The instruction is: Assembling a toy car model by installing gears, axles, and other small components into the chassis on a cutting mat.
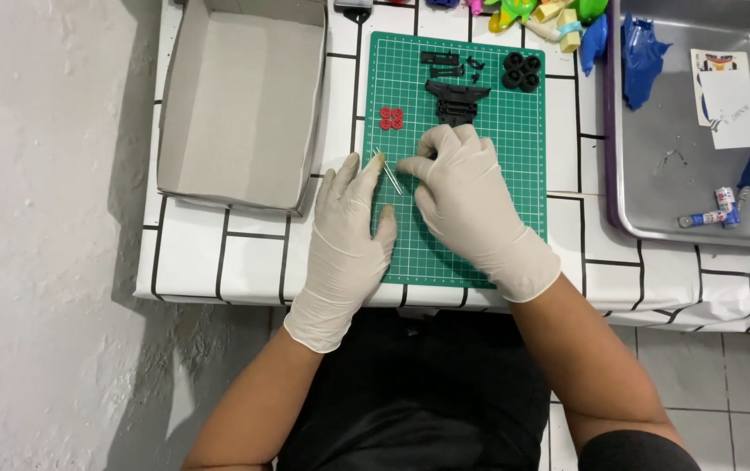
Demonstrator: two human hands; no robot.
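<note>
Two gloved hands meet at the centre of the frame over a green cutting mat [514, 174]. The left hand [351, 228] lies flat with fingers spread, holding nothing, its fingertips just beside two thin metal rods [390, 174] lying on the mat. The right hand [467, 196] is curled narrow, its fingertips at the rods' right side; whether it pinches anything cannot be told. Above them, in the upper centre, lie four red wheel hubs [391, 118], four black tyres [521, 72] and one black chassis part [456, 98]. One empty cardboard box [244, 96] sits upper left, one metal tray [698, 113] upper right.
</note>
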